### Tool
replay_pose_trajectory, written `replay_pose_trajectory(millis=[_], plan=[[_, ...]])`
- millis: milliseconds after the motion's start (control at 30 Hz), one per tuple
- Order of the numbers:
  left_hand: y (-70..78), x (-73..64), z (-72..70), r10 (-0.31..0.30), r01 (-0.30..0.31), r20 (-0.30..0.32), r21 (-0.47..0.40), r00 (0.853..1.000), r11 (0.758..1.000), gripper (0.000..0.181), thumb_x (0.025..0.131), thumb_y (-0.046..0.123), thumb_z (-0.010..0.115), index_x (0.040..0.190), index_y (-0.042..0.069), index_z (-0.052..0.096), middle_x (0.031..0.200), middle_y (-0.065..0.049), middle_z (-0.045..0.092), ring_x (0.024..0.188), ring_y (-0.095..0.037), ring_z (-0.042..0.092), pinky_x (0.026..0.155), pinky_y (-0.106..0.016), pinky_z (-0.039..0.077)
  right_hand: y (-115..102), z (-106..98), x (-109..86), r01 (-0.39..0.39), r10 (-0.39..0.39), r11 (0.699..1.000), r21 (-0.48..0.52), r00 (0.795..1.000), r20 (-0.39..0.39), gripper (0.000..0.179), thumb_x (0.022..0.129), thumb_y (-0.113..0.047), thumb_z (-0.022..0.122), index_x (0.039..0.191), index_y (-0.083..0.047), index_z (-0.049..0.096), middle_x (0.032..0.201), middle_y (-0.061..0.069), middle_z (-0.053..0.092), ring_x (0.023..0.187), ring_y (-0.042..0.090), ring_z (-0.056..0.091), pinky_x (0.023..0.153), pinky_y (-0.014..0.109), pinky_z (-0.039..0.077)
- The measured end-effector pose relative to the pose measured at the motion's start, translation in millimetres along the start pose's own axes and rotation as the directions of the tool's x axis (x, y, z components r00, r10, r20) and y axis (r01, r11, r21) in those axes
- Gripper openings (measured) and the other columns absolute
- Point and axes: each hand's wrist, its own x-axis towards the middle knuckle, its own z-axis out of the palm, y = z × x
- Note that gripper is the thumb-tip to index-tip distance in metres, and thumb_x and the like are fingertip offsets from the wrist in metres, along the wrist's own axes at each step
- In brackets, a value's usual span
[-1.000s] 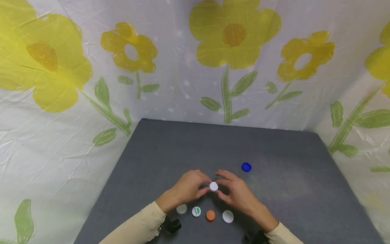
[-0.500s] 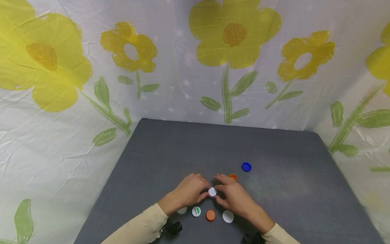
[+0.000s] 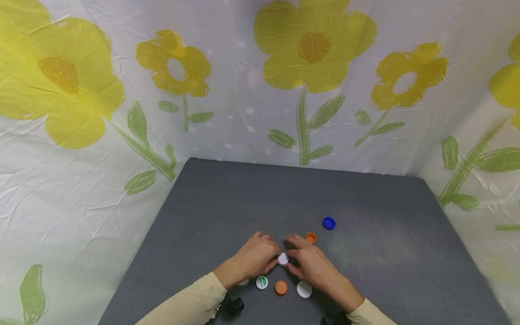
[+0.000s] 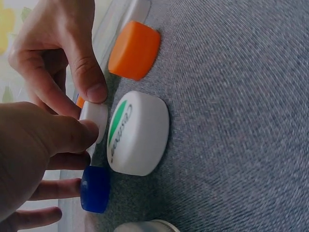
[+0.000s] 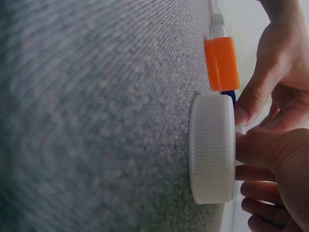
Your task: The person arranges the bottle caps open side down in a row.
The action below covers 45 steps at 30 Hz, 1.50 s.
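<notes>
Both hands pinch a small white bottle cap (image 3: 283,259) low over the table, one from each side. My left hand (image 3: 257,255) has its thumb on the cap's near edge in the left wrist view, with the other fingers spread behind a blue cap (image 4: 95,189). The right hand (image 3: 313,264) meets the white cap from the right with thumb and fingertips. Just nearer to me lie a white cap with a green mark (image 4: 137,133), an orange cap (image 3: 281,288) and a larger ridged white cap (image 5: 212,150).
Beyond the right hand lies an upturned orange cap (image 3: 311,238), and farther back an upturned blue cap (image 3: 329,223). Another white cap (image 3: 243,283) is partly covered by the left wrist. A flowered curtain (image 3: 239,90) surrounds the grey table (image 3: 252,198).
Both hands have come slightly nearer to me and lower with the white cap between them. An upturned orange cap, earlier hidden behind the right hand, now shows.
</notes>
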Motion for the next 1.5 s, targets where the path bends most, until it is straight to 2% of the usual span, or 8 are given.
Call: replay_pose_trajectory(millis=[133, 300, 500, 667, 900, 1033, 1267, 1500], plan=[[1.1, -0.4, 1.3, 0.013, -0.013, 0.003, 0.058, 1.0, 0.998, 0.008, 0.095, 0.034, 0.084, 0.1, 0.028, 0.082, 0.1, 0.013, 0.081, 0.102, -0.014, 0.072, 0.1, -0.044, 0.053, 0, 2, 0.0, -0.004, 0.004, 1.0, -0.008, 1.0, 0.006, 0.022, 0.087, -0.019, 0.092, 0.103, -0.007, 0.085, 0.137, 0.017, 0.073, 0.134, 0.037, 0.068, 0.107, 0.05, 0.058], [0.2, 0.2, 3.1, 0.021, -0.021, 0.004, 0.07, 1.0, 0.997, 0.011, 0.096, 0.036, 0.083, 0.101, 0.026, 0.082, 0.101, 0.012, 0.081, 0.099, -0.014, 0.072, 0.094, -0.039, 0.055, -1, 3, 0.0, -0.007, 0.007, 1.0, -0.012, 1.0, 0.002, 0.022, 0.086, -0.019, 0.092, 0.103, -0.007, 0.085, 0.136, 0.016, 0.074, 0.133, 0.036, 0.069, 0.108, 0.049, 0.058], [-5.1, 1.0, -2.6, 0.014, -0.014, 0.005, 0.072, 1.0, 0.997, 0.012, 0.095, 0.035, 0.083, 0.101, 0.025, 0.081, 0.103, 0.01, 0.081, 0.097, -0.015, 0.072, 0.085, -0.038, 0.055, 2, -2, -1.3, -0.007, 0.007, 1.0, 0.002, 0.999, -0.035, 0.023, 0.084, -0.021, 0.094, 0.099, -0.006, 0.084, 0.134, 0.016, 0.075, 0.131, 0.035, 0.07, 0.106, 0.049, 0.059], [-14.8, 7.1, -10.4, -0.009, 0.011, -0.03, 0.081, 1.0, 0.997, 0.012, 0.094, 0.032, 0.084, 0.1, 0.022, 0.081, 0.102, 0.007, 0.081, 0.095, -0.018, 0.072, 0.082, -0.039, 0.056, 11, -15, -1.6, -0.04, 0.04, 0.999, 0.012, 0.997, -0.067, 0.028, 0.082, -0.018, 0.096, 0.102, -0.004, 0.083, 0.135, 0.018, 0.075, 0.131, 0.037, 0.07, 0.106, 0.051, 0.058], [-24.8, 26.4, -21.1, -0.022, 0.029, -0.08, 0.081, 0.997, 0.996, 0.02, 0.094, 0.037, 0.084, 0.103, 0.019, 0.082, 0.103, 0.006, 0.081, 0.093, -0.02, 0.074, 0.08, -0.04, 0.058, 31, -35, -1.1, -0.087, 0.084, 0.996, -0.018, 0.989, -0.124, 0.035, 0.081, -0.016, 0.097, 0.109, 0.0, 0.083, 0.135, 0.021, 0.074, 0.131, 0.042, 0.069, 0.104, 0.054, 0.059], [-25.6, 39.2, -27.4, -0.019, 0.026, -0.092, 0.073, 0.996, 0.997, 0.025, 0.094, 0.04, 0.085, 0.107, 0.018, 0.082, 0.106, 0.005, 0.081, 0.093, -0.02, 0.074, 0.08, -0.04, 0.059, 41, -44, -1.4, -0.111, 0.104, 0.993, -0.044, 0.986, -0.127, 0.039, 0.082, -0.017, 0.096, 0.114, 0.0, 0.081, 0.136, 0.021, 0.074, 0.131, 0.042, 0.069, 0.102, 0.055, 0.06], [-18.2, 64.1, -31.7, -0.016, 0.019, -0.039, 0.076, 0.999, 0.997, 0.038, 0.097, 0.044, 0.083, 0.121, 0.016, 0.081, 0.121, 0.003, 0.081, 0.106, -0.019, 0.077, 0.09, -0.039, 0.062, 54, -51, -6.5, -0.143, 0.133, 0.986, -0.086, 0.985, -0.106, 0.045, 0.083, -0.019, 0.096, 0.119, 0.002, 0.079, 0.137, 0.022, 0.074, 0.131, 0.042, 0.069, 0.102, 0.055, 0.059], [-8.9, 85.0, -27.4, -0.004, 0.004, -0.004, 0.039, 1.0, 0.999, 0.038, 0.097, 0.042, 0.084, 0.122, 0.014, 0.08, 0.12, 0.002, 0.081, 0.109, -0.018, 0.077, 0.093, -0.037, 0.062, 61, -54, -10.7, -0.161, 0.153, 0.983, -0.084, 0.984, -0.091, 0.05, 0.082, -0.018, 0.097, 0.121, 0.005, 0.078, 0.138, 0.024, 0.072, 0.132, 0.045, 0.068, 0.101, 0.057, 0.059]])
